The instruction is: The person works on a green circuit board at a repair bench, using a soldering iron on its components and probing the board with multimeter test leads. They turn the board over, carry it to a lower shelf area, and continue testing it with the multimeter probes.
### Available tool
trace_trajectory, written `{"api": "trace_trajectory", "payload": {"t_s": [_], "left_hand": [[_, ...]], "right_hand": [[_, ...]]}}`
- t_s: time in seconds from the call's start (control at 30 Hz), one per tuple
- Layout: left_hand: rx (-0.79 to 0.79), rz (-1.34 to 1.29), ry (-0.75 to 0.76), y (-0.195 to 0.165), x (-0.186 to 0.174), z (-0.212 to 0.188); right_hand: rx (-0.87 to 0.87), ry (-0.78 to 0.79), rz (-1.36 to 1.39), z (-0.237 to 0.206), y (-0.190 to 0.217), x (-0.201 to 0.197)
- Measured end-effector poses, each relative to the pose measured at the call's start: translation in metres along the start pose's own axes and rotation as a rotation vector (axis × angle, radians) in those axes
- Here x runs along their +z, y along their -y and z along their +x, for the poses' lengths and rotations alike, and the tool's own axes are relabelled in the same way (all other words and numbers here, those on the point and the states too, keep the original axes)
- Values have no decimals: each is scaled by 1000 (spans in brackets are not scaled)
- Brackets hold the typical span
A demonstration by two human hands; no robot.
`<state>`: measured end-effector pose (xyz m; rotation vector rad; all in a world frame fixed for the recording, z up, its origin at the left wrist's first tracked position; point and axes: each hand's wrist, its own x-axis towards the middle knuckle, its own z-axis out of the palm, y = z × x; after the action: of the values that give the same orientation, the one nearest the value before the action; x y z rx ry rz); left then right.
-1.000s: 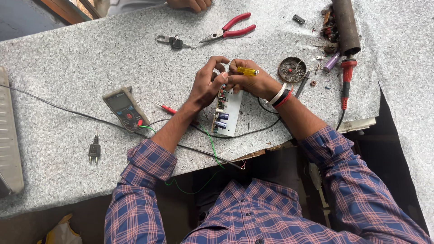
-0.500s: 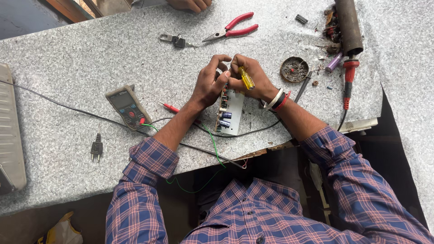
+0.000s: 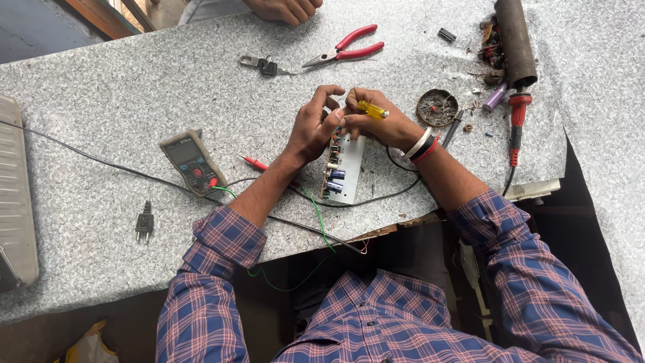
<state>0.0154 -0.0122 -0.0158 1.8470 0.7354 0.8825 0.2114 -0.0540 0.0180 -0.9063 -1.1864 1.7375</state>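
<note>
The grey speckled worktop (image 3: 101, 87) fills the frame. At centre, the white circuit board (image 3: 344, 169) lies flat on it, just beneath your hands. Your left hand (image 3: 314, 124) is curled at the board's upper end, fingers bent together. Your right hand (image 3: 376, 121) is clamped on a yellow-handled screwdriver (image 3: 371, 109). Left of centre lies the multimeter (image 3: 193, 161); at upper centre, red-handled pliers (image 3: 349, 48).
</note>
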Motion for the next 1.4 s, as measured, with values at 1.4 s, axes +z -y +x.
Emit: {"api": "trace_trajectory", "payload": {"t_s": [1.4], "left_hand": [[-22, -70, 45, 7, 1, 0]], "right_hand": [[1, 42, 16, 7, -8, -6]]}}
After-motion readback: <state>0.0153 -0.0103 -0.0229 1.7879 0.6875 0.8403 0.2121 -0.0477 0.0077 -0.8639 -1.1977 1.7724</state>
